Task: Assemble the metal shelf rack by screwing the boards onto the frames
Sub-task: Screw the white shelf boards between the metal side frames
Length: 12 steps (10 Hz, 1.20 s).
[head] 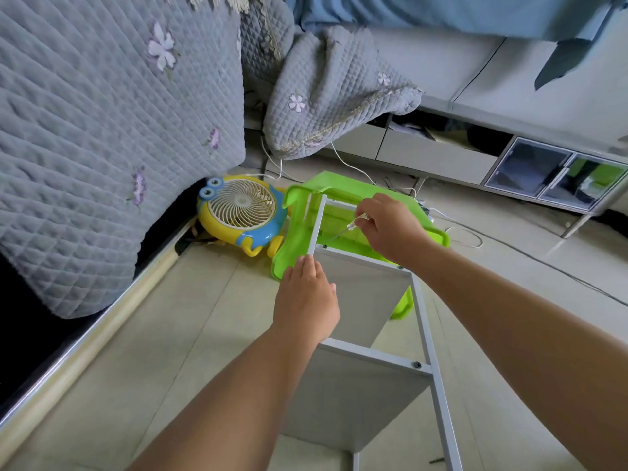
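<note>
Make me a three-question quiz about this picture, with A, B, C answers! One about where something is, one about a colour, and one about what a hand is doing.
1. Where is the toy fan?
A. On the floor beside the green stool
B. On top of the shelf rack
C. In the cabinet

2. What colour is the stool under the rack?
A. Red
B. Green
C. Black

3. What is the right hand doing?
A. Hanging free
B. Lying flat on the floor
C. Holding a screwdriver

Answers:
1. A: the fan sits on the floor next to the green stool, by the quilted cover.
2. B: the stool is bright green behind the grey shelf rack.
3. C: the right hand pinches a screwdriver aimed at the frame, while the left hand rests on the rack.
</note>
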Each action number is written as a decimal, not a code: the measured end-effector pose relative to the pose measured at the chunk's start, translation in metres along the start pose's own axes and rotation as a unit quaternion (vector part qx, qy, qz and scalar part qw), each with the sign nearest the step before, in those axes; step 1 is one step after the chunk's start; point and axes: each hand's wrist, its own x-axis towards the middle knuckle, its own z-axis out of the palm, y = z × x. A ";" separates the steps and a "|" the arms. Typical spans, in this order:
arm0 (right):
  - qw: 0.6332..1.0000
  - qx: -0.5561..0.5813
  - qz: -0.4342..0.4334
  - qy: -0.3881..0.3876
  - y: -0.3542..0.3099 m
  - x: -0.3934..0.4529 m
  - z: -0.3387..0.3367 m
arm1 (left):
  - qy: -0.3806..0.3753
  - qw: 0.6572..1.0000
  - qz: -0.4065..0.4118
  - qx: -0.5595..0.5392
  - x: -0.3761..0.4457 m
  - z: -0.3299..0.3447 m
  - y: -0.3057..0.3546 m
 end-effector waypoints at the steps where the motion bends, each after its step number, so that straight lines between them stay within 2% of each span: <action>1: 1.000 0.000 -0.002 -0.010 -0.002 0.003 0.005 | -0.002 1.000 0.000 -0.007 0.001 0.001 -0.001; 7: 1.000 0.010 -0.004 0.013 0.004 0.004 0.001 | -0.012 1.000 0.000 -0.004 0.001 0.001 -0.001; 12: 1.000 -0.007 -0.008 -0.025 -0.001 0.008 0.001 | -0.017 1.000 0.000 -0.007 -0.002 -0.001 -0.001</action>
